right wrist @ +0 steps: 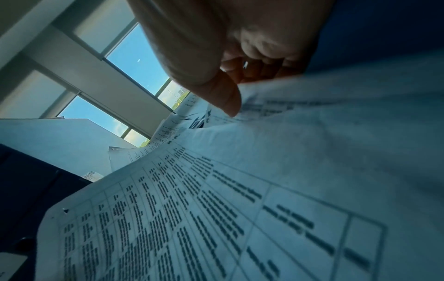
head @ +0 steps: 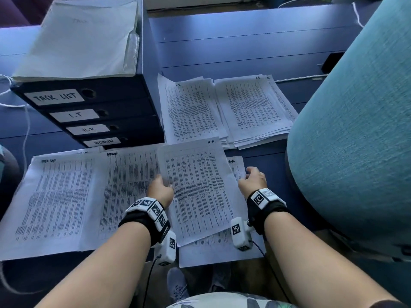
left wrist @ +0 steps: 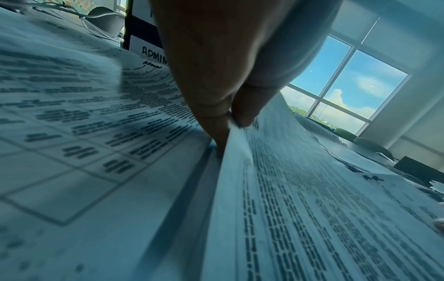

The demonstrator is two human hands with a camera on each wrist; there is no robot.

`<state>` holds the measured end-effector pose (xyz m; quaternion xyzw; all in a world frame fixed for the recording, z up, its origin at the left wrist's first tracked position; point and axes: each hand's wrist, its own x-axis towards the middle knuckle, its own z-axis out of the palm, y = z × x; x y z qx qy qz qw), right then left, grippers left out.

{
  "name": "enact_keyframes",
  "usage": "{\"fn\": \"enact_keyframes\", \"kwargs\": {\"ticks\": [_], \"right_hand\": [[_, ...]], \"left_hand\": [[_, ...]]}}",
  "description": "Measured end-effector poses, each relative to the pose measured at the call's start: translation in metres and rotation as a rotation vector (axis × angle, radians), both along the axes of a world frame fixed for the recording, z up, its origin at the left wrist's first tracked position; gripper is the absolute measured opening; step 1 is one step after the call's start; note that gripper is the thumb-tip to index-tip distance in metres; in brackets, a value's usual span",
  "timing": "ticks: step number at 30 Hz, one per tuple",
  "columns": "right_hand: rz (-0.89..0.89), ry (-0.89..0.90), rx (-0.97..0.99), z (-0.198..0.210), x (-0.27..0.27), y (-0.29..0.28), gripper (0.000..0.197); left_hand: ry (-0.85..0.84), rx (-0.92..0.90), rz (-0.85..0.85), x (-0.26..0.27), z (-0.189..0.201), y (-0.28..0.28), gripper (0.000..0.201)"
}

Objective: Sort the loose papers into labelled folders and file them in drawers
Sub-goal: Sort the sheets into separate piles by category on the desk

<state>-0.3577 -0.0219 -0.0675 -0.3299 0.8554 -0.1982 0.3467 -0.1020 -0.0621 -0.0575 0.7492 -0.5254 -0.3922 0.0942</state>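
sheet marked "h.r." (head: 198, 192) pinched by left hand (head: 160, 192); right hand (head: 253, 180) grip unclear, fingers curled; drawers (head: 89, 114) labelled "task list", "i.t", "h.r", "admin".

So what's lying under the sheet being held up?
Under the held sheet lies another printed page, with H.R. handwritten at its top corner. Most of it is covered, so how many sheets lie there is unclear.

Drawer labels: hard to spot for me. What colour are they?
White labels, black handwriting, on the black drawer unit; head view.
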Motion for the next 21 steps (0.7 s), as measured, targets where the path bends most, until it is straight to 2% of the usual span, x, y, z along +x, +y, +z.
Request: {"fn": "enact_keyframes", "kwargs": {"ticks": [3,6,8,10,13,18,21], "right_hand": [[0.02,0.048,0.034,-0.001,-0.001,-0.001,0.036],[0.04,0.074,-0.034,-0.001,-0.001,0.0,0.024],[0.032,0.136,-0.128,0.004,-0.002,0.0,0.013],[-0.026,0.149,-0.287,0.013,-0.003,-0.002,0.011],[-0.098,0.038,-0.418,0.025,-0.006,-0.009,0.009],[-0.115,-0.165,-0.528,0.038,0.002,-0.018,0.011],[-0.074,-0.276,-0.579,0.044,0.011,-0.019,0.015]], "left_hand": [[0.012,0.011,0.014,-0.001,0.002,0.001,0.027],[0.062,0.007,0.033,0.001,0.002,0.002,0.03],[0.104,-0.018,0.046,0.003,0.002,0.002,0.03],[0.119,-0.07,0.06,0.006,0.003,0.002,0.023],[0.166,-0.12,0.098,0.01,0.007,-0.001,0.004],[0.297,-0.188,0.101,0.01,0.016,0.002,0.025],[0.286,-0.155,0.07,0.011,0.022,0.003,0.022]]}}
